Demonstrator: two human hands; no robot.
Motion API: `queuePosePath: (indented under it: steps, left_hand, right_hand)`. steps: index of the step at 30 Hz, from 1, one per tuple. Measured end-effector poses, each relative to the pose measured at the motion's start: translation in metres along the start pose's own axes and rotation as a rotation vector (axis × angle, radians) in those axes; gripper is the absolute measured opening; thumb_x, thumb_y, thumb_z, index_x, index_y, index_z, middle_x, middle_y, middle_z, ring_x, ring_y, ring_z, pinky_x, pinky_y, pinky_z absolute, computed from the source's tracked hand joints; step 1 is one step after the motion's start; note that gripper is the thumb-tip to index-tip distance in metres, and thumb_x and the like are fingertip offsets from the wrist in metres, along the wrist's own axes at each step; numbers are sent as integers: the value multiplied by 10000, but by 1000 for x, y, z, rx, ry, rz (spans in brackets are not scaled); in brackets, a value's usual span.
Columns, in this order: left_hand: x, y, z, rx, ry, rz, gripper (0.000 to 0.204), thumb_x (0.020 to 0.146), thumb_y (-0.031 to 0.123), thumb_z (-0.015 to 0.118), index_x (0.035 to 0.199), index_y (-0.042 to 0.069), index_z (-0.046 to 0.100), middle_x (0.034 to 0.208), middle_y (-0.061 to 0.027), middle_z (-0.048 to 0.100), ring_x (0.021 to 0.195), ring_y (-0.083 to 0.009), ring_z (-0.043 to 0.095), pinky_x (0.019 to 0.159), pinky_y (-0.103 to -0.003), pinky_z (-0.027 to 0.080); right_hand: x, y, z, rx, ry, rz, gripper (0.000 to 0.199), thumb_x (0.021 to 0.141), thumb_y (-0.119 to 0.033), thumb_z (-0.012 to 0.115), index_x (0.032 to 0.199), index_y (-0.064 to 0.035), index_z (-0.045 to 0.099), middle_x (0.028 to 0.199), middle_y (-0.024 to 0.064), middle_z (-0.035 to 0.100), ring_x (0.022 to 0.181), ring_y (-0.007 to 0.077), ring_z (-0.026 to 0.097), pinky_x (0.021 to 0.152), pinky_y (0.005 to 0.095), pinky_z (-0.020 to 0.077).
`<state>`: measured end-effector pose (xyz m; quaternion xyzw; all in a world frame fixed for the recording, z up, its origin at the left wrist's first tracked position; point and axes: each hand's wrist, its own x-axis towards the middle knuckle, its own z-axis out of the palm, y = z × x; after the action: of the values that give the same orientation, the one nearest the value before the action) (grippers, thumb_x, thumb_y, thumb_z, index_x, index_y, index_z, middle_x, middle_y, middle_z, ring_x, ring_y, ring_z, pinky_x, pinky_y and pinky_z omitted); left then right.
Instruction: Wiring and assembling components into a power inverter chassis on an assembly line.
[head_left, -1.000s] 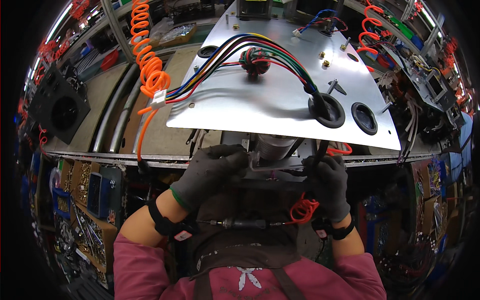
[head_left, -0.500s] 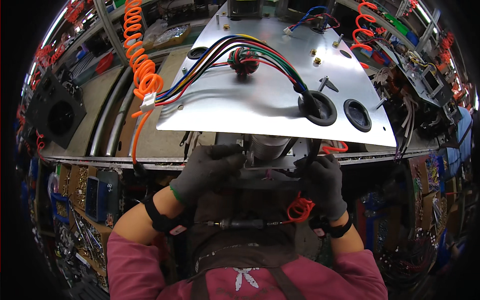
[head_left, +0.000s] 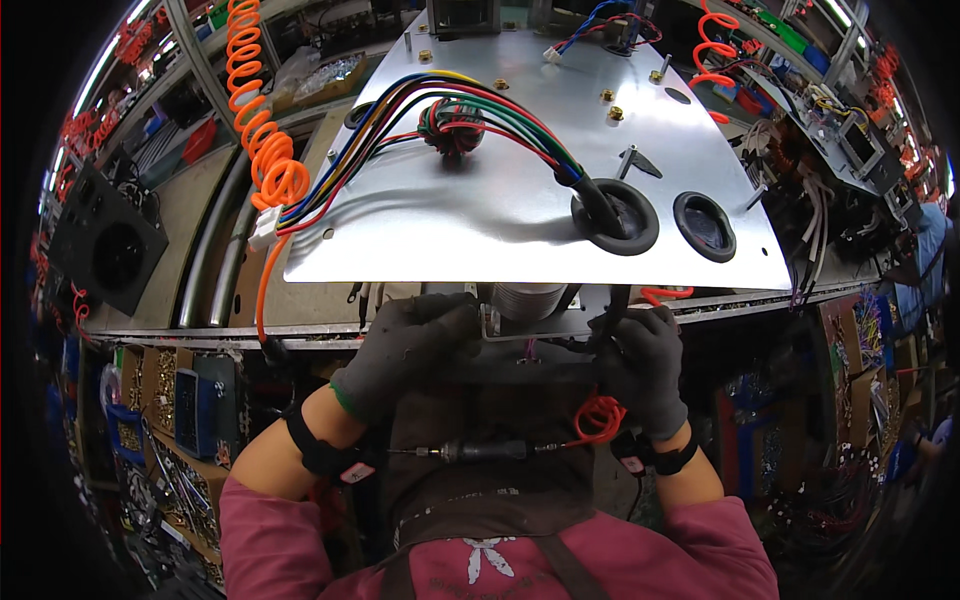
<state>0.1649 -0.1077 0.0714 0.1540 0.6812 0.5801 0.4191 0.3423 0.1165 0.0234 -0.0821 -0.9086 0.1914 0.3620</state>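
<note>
Both my hands wear dark grey gloves and work under the near edge of a large metal plate (head_left: 450,220). My left hand (head_left: 405,345) grips a small metal bracket (head_left: 530,325) below a silver cylinder (head_left: 525,298). My right hand (head_left: 640,365) closes on the bracket's right end, beside a black cable. A bundle of coloured wires (head_left: 470,105) crosses the plate and drops into a black grommet (head_left: 612,215). A coiled red cord (head_left: 600,418) hangs by my right wrist, joined to a slim tool (head_left: 480,452) lying across my lap.
An orange coiled hose (head_left: 265,130) hangs at the left of the plate. A second black grommet (head_left: 705,225) sits at the plate's right. A black speaker-like box (head_left: 105,250) is at far left. Bins of small parts (head_left: 170,400) line the bench front. Cluttered shelves stand at right.
The metal plate has come closer and a little lower in view. Both hands stay on the bracket under its edge, barely shifted.
</note>
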Motion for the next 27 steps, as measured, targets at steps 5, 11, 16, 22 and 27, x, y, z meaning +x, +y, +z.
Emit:
queuePosePath:
  steps: [5,11,16,22,27]
  left_hand:
    - [1,3,-4,39,-9,0,252,972,252,665,1086,32,713,811,16,640,686,-56,589,575,-230,483]
    - [-3,2,3,9,29,58,210,963,211,653,1049,24,700,781,16,620,636,-58,570,546,-212,480]
    - [-3,4,1,14,-14,49,216,964,215,659,1041,17,695,780,6,620,643,-67,587,549,-221,491]
    - [-4,2,10,14,27,48,233,975,234,655,1043,12,675,785,-4,626,649,-83,611,556,-254,519]
    - [1,-6,-5,-65,-75,-102,260,956,207,679,1122,12,632,846,-38,673,673,-152,671,610,-295,560]
  right_hand:
    - [0,0,1,-8,-15,19,199,719,-61,786,896,-142,748,900,44,721,804,264,637,703,375,500]
    - [0,0,0,59,1,31,183,727,-50,769,891,-130,746,895,54,721,811,268,648,704,378,494]
    - [2,-1,0,81,56,23,152,747,-30,747,883,-96,742,867,71,717,802,267,646,712,375,473]
    - [-4,1,3,133,104,135,138,769,-23,731,896,-77,735,856,82,708,807,271,637,733,372,466]
    - [-3,-14,-1,83,288,111,205,764,-49,745,963,-79,702,929,88,695,886,268,618,769,381,472]
